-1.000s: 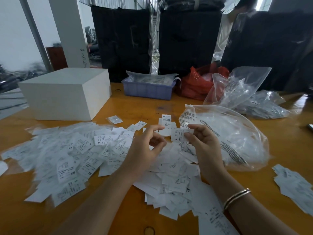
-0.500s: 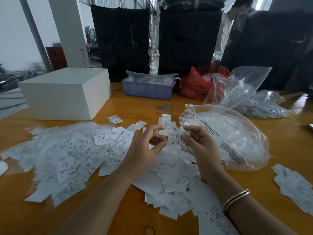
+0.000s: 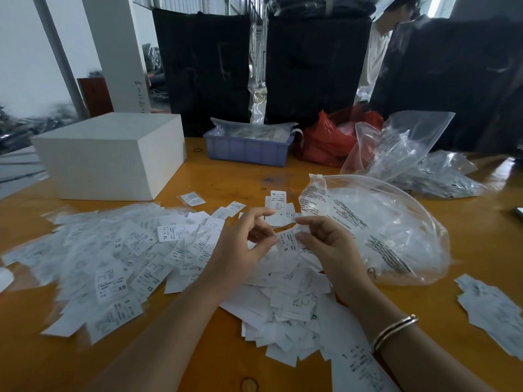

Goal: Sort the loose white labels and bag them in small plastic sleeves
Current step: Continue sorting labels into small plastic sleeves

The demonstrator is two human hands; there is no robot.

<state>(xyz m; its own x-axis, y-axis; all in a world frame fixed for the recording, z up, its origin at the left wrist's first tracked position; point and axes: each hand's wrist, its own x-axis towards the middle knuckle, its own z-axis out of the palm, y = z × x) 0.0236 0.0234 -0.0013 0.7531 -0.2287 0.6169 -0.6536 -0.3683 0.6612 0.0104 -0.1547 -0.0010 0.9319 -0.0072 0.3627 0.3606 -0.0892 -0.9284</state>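
Note:
Loose white labels printed with sizes such as XS, S and XL lie in a wide heap across the orange table. My right hand pinches one white label marked S between thumb and forefinger, just above the heap. My left hand is beside it with curled fingers, and its thumb tip meets the label's left edge. A small filled plastic sleeve lies alone behind the heap. A large clear zip bag of sleeves lies open right of my hands.
A white box stands at the back left, a blue tray and red bag at the back centre. More clear bags lie back right, a small label stack near right. Black bags and a person are behind the table.
My right hand has brought the label down and left, from in front of the zip bag to the gap between my hands. My left hand has barely moved.

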